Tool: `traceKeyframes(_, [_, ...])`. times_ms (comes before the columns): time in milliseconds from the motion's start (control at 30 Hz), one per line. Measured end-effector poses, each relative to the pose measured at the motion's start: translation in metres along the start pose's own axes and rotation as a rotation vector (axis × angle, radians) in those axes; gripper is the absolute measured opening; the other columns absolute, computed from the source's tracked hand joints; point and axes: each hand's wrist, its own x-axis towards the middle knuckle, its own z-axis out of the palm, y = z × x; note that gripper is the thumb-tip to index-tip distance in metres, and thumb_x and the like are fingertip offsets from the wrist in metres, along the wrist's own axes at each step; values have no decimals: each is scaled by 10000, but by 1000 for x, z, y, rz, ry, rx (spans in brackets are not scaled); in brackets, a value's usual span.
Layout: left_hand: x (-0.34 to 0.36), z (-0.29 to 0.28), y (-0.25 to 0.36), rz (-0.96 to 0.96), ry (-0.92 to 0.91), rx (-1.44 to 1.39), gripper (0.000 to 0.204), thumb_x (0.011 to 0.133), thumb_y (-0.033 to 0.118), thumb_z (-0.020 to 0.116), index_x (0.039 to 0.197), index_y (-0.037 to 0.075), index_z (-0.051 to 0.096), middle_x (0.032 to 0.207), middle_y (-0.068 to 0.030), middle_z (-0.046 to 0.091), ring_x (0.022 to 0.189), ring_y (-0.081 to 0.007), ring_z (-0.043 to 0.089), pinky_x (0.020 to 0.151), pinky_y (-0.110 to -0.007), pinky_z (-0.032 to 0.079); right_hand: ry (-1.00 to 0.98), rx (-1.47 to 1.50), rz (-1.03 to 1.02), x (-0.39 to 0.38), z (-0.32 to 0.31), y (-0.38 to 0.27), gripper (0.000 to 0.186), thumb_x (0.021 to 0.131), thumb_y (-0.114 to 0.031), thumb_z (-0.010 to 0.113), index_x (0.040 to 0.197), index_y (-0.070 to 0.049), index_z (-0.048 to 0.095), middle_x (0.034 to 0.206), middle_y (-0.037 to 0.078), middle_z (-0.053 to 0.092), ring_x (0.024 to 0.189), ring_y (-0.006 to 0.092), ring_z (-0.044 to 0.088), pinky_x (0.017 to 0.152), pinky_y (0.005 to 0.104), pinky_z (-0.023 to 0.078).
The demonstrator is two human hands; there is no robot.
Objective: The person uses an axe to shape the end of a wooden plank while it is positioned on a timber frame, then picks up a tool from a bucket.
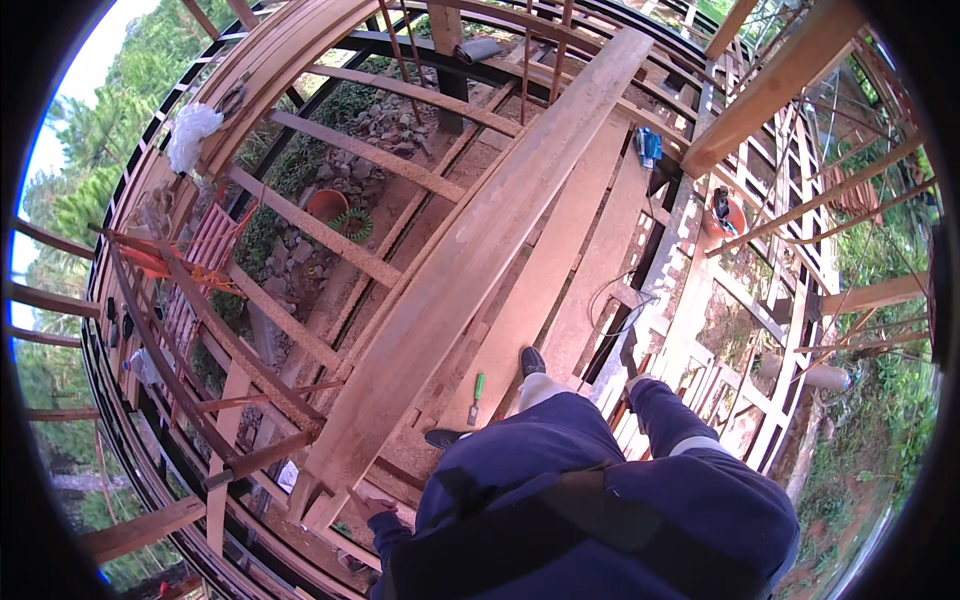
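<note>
A long wide plank (470,290) runs from the lower left to the far right across the wooden frame. Beside its near end is my left hand (376,506), fingers stretched out and holding nothing that I can see. My right hand (637,381) is closed on a dark narrow tool (628,354), whose exact kind I cannot tell. Between my hands, a chisel (476,398) with a green handle lies on the floorboards (525,310), close to my dark shoes.
Open gaps between joists (370,165) show rubble below. An orange bucket (727,220) stands at the right, and a blue item (649,148) lies near the plank's far end. Stacked boards (290,60) and white plastic (192,135) are at the far left. A thick slanted beam (770,90) rises at the far right.
</note>
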Motion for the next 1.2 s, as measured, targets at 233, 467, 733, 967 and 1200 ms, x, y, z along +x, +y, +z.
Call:
traceKeyframes(233, [-70, 282, 187, 282, -627, 247, 624, 843, 32, 285, 1422, 103, 63, 727, -203, 630, 492, -232, 597, 478, -299, 516, -251, 76, 106, 33, -12, 132, 308, 764, -251, 565, 1005, -64, 614, 987, 186, 634, 923, 314, 623, 808, 384, 490])
traceKeyframes(467, [-9, 432, 230, 1120, -965, 562, 405, 911, 114, 306, 1266, -74, 360, 812, -233, 645, 559, -277, 628, 553, -322, 549, -341, 35, -79, 50, -18, 119, 366, 766, -292, 574, 1074, -99, 612, 1035, 156, 633, 957, 310, 617, 833, 381, 486])
traceKeyframes(733, [-37, 601, 285, 344, -1106, 649, 601, 924, 40, 201, 1445, 255, -7, 696, -196, 612, 487, -246, 606, 430, -332, 529, -398, -202, -285, 95, -88, 41, 471, 832, -470, 462, 1129, -138, 613, 1112, 140, 611, 1057, 319, 571, 898, 375, 442])
traceKeyframes(967, [-37, 836, 341, 904, -1338, 528, 632, 892, -17, 244, 1449, 208, 51, 834, -218, 657, 684, -255, 673, 612, -325, 569, -146, 702, 321, 105, -229, -3, 439, 700, -328, 699, 933, 41, 653, 886, 170, 672, 809, 252, 669, 717, 342, 526])
traceKeyframes(1200, [-246, 1044, 421, 837, -1768, 887, 613, 889, 0, 331, 1442, 210, 168, 698, -142, 653, 603, -209, 659, 553, -282, 541, -146, 864, 447, 223, -197, 14, 690, 689, -473, 675, 1111, 64, 570, 1162, 240, 560, 1119, 311, 536, 941, 347, 423])
